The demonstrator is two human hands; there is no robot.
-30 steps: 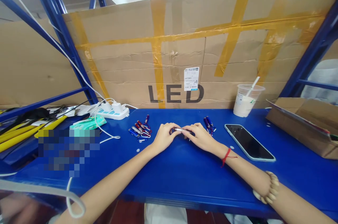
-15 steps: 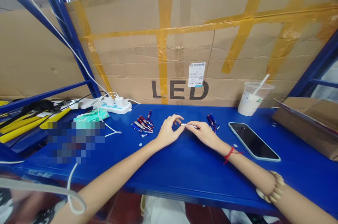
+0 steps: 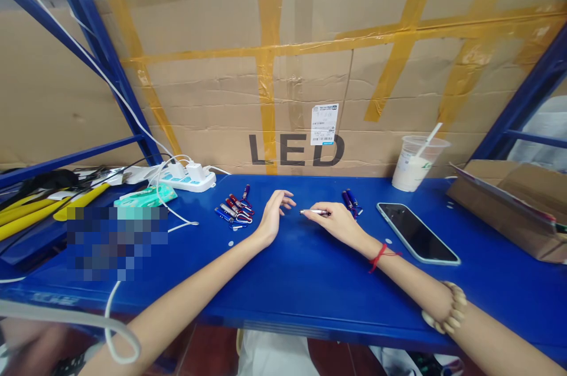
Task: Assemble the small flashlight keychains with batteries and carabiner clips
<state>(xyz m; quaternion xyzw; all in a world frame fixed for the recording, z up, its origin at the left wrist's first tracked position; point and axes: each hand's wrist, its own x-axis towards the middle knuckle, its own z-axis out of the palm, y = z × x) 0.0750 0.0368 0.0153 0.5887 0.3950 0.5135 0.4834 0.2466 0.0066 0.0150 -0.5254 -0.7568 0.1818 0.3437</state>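
Hands rest near the centre of the frame on the smooth blue metal shelf (image 3: 310,287). The left hand (image 3: 271,215) lies on its outer edge, palm facing right, fingers loosely spread and slightly curled; it grips nothing. The right hand (image 3: 337,221) is closed in a pinch: thumb and fingertips clamp one end of a slim silver cylinder (image 3: 310,211), which lies nearly level just above the shelf. Its free tip points left toward the left hand, with a small gap between the tip and the left fingertips. A red cord (image 3: 380,255) circles the right wrist, and a bracelet of pale round beads (image 3: 445,312) sits farther up the forearm. Left of the left hand, a loose pile of small cylinders (image 3: 234,212) in red, blue and silver, with wire clips attached, lies on the shelf. Just beyond the right hand lie two blue cylinders (image 3: 349,200). At right centre a flat phone (image 3: 416,233) with a glossy dark screen lies face up. Behind it stands a tapered clear plastic cup (image 3: 414,164) with a white straw. A white power strip (image 3: 190,178) with plugs and cables sits at left centre. Corrugated cardboard (image 3: 212,98), patched with yellow tape and printed "LED", fills the upper frame.
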